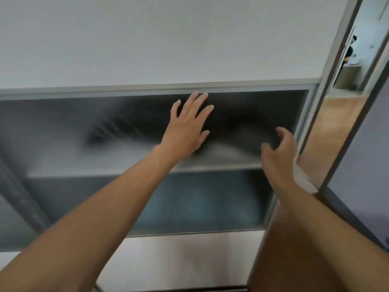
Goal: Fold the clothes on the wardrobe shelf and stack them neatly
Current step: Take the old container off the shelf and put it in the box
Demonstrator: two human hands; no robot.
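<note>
Clothes [235, 123] blur darkly on the wardrobe shelf [210, 167], none visibly folded; left hand [187, 127] splayed, right hand [277, 157] loosely curled, both empty.

Frosted door panel [126, 133] closes off shelf [221, 166] and dark blurred clothes [235, 123] behind it. Left hand [187, 127] flat against panel, right hand [277, 152] beside door frame [304, 123]. Narrow strip [334, 127] right of frame looks open.

Top: a plain white panel [168, 39].
Wardrobe [63, 133]: dark and blurry inside, with a grey frame [160, 87].
Right side: a light brown wood floor [334, 127].
Light: soft and even.
</note>
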